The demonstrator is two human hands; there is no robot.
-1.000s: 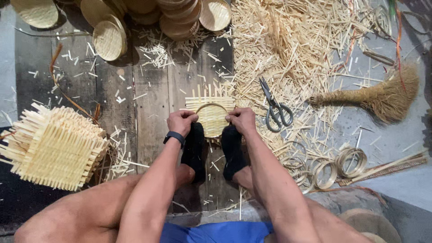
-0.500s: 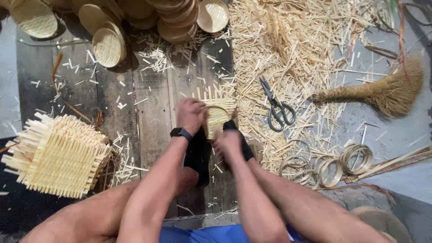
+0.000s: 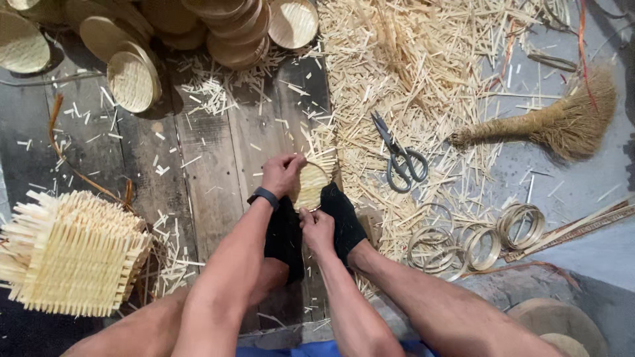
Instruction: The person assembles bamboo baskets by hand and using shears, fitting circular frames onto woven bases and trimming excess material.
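Observation:
A small woven bamboo mat piece [image 3: 312, 182] with loose strip ends is held up on edge between my two black-socked feet [image 3: 341, 218]. My left hand [image 3: 281, 173], with a dark band on its wrist, grips the upper left rim of the piece. My right hand [image 3: 317, 228] pinches its lower edge close to my feet. Both hands are closed on the woven piece.
A stack of square woven mats [image 3: 69, 251] lies at the left. Round woven trays [image 3: 132, 79] pile at the top. Scissors [image 3: 399, 155], a straw hand broom [image 3: 549, 125], several bamboo rings [image 3: 463, 241] and a heap of bamboo offcuts [image 3: 410, 59] lie right.
The woven piece went from lying flat to standing on edge between my feet. My right hand dropped from its top right edge to its lower edge; my left hand stayed on top.

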